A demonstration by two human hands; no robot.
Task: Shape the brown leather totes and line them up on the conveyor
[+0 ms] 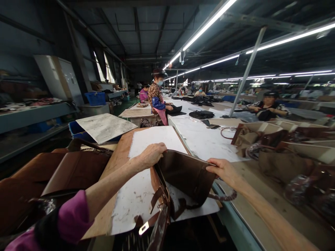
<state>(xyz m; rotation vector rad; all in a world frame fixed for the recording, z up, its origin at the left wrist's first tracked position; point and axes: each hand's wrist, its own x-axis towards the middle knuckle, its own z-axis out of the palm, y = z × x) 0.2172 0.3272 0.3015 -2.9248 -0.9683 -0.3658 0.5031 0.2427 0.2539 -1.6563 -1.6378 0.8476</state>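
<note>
A dark brown handbag stands tilted on a stained white sheet in front of me. My left hand pinches the upper left corner of its rim. On the upper right side, my right hand grips the edge between thumb and fingers. A strap with a shiny metal clasp hangs from the bag at the near side. Its wrapped handle curves out to the right below my right hand. The fingertips of my left hand are partly hidden.
Brown leather bags are heaped at left. More bags stand in a row on the right-hand table. A pale board lies over a blue bin. Co-workers, one in a pink apron, are at tables with black pieces.
</note>
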